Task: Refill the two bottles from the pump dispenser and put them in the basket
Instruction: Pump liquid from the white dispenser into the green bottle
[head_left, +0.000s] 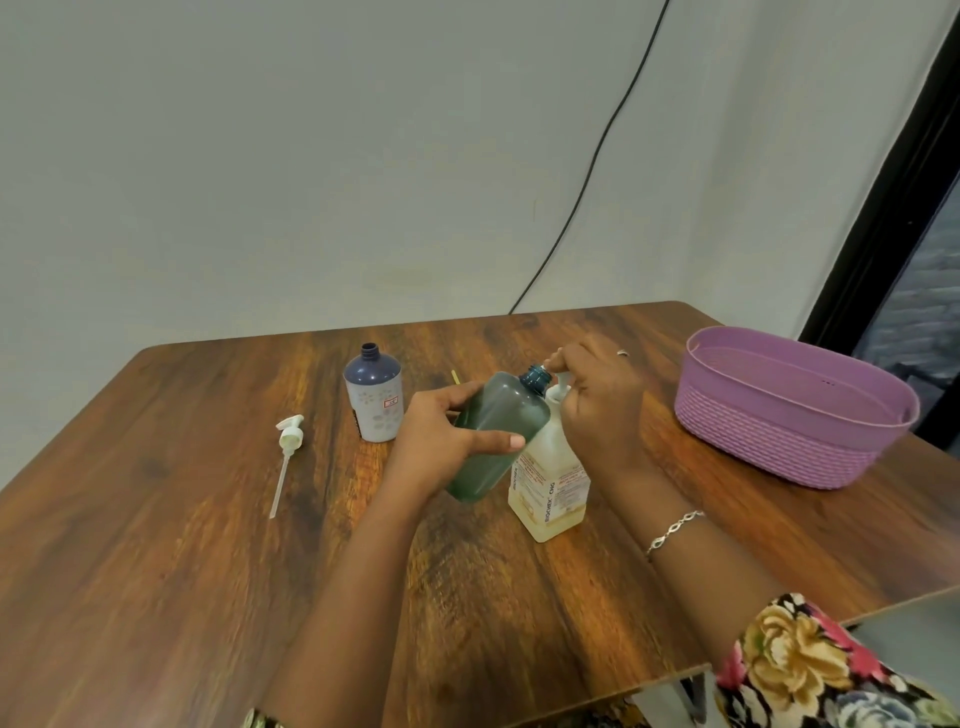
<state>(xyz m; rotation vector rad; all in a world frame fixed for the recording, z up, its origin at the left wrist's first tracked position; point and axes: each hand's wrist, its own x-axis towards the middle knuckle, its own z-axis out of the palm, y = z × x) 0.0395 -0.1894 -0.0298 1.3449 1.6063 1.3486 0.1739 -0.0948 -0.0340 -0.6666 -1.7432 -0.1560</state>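
In the middle left, a loose pump top (289, 436) is lying flat on the table (156, 571). Beside it the blue bottle (374, 397) is standing open, waiting its turn. In the middle, our left hand (441, 441) is wrapping round the green bottle (498, 436), and we are tipping its mouth to the spout. Our right hand (597, 405) is curling over the pump dispenser (553, 488) to push soap out. On the right, the basket (789, 410) is waiting.

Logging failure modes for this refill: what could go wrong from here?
The left hand holds the green bottle tilted, its mouth at the dispenser nozzle; a squirt may miss and spill onto the table.
Only the right hand, pressing down, steadies the dispenser; it could tip.
The open blue bottle stands near the left hand; a bump may topple it.
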